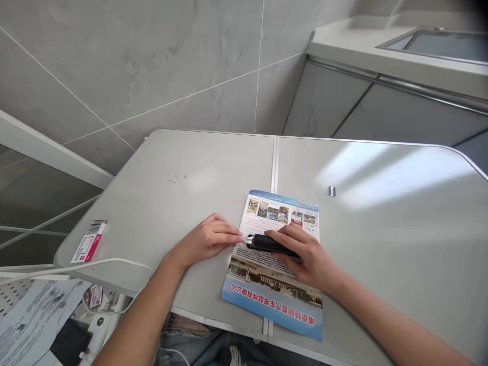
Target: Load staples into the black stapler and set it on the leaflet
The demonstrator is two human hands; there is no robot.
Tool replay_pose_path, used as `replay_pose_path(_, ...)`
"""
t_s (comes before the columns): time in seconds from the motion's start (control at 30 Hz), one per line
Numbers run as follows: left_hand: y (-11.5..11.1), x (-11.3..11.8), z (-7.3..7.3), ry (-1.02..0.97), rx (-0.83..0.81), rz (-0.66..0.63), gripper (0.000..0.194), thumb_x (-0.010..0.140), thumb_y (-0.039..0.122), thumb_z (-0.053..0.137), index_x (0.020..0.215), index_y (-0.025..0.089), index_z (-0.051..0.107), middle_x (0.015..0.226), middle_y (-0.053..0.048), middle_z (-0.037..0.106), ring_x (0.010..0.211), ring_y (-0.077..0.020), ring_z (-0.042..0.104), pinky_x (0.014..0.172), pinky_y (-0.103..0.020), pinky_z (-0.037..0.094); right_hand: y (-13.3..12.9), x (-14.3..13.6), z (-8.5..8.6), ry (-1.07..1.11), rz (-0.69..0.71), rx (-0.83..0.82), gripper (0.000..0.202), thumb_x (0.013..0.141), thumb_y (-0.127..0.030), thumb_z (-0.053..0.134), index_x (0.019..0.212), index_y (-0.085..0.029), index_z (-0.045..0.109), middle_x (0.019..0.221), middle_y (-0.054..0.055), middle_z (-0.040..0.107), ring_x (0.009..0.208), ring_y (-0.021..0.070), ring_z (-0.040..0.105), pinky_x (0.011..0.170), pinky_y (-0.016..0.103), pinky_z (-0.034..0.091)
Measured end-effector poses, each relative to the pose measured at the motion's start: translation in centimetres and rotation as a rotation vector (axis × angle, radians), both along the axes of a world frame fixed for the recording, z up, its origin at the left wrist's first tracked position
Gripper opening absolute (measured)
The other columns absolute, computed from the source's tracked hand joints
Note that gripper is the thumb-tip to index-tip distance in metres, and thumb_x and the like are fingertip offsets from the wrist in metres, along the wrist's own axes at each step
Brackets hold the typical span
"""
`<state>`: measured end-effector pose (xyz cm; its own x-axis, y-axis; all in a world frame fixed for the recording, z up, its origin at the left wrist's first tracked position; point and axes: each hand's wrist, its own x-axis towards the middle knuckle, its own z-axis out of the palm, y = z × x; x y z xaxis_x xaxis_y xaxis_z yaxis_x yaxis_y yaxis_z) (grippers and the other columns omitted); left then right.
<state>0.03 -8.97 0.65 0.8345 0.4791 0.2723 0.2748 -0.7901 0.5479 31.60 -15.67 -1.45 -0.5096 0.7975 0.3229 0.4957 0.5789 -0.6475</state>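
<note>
A black stapler [272, 244] lies across a printed leaflet [274, 300] on the folding table. My right hand [305, 252] is wrapped round the stapler's body. At the leaflet's left edge, my left hand [213, 238] has its fingers closed by the stapler's silver tip; what they pinch, if anything, is too small to make out. Along the leaflet's top right edge [307, 205] runs a row of small metallic marks that look like staples.
A short silver staple strip [332, 191] lies right of the leaflet. Small loose bits [177, 178] are at the left. A red-and-white box [89, 244] sits at the left corner near a white cable [114, 261]. Papers [38, 320] are piled below left.
</note>
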Motion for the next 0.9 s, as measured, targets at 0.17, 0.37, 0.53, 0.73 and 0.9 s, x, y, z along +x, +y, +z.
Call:
replay_pose_path(0.17,-0.1,0.0,0.9,-0.026,-0.031,-0.062,0.037,0.105,0.01,0.052,0.13,0.03,0.069,0.122,-0.005,0.078,0.105,-0.017,0.072,0.096,-0.039,0.048,-0.1,0.2,0.1,0.121,-0.019,0.079,0.044,0.101,-0.019,0.057,0.145,-0.023,0.053,0.096,0.008,0.065,0.083,0.0232,0.054,0.078,0.042,0.047)
replay_pose_path(0.37,-1.4,1.7,2.0,-0.151,-0.002,-0.105,0.033,0.096,0.009,0.068,0.122,0.029,0.067,0.113,-0.003,0.079,0.095,-0.0176,0.071,0.092,-0.039,0.049,-0.8,-0.3,1.3,0.127,0.129,0.158,0.039,0.102,-0.024,0.054,0.141,-0.02,0.056,0.103,0.01,0.069,0.086,0.0232,0.056,0.077,0.04,0.046)
replay_pose_path(0.53,-2.7,2.9,2.9,-0.182,-0.088,0.129,0.035,0.091,0.022,0.079,0.118,0.024,0.056,0.113,-0.004,0.075,0.096,-0.0171,0.066,0.087,-0.034,0.049,-1.6,-0.8,1.7,0.119,0.114,0.23,0.04,0.1,-0.022,0.053,0.14,-0.017,0.055,0.104,0.011,0.07,0.084,0.0229,0.053,0.076,0.04,0.044)
replay_pose_path(0.73,-2.7,4.4,2.6,-0.14,-0.067,-0.018,0.006,0.104,0.024,0.06,0.107,0.023,0.056,0.108,-0.003,0.072,0.09,-0.0159,0.064,0.091,-0.035,0.043,-2.4,-1.2,2.3,0.136,0.104,0.321,0.042,0.099,-0.022,0.053,0.14,-0.016,0.055,0.098,0.01,0.071,0.079,0.0221,0.052,0.071,0.039,0.043)
replay_pose_path(0.9,-1.9,5.4,3.9,-0.099,-0.078,0.133,0.019,0.097,0.031,0.071,0.109,0.024,0.057,0.114,-0.005,0.069,0.107,-0.0206,0.063,0.095,-0.035,0.047,-1.3,0.2,2.7,0.149,0.016,0.386,0.044,0.098,-0.021,0.056,0.142,-0.019,0.056,0.104,0.01,0.074,0.085,0.0238,0.059,0.076,0.041,0.047)
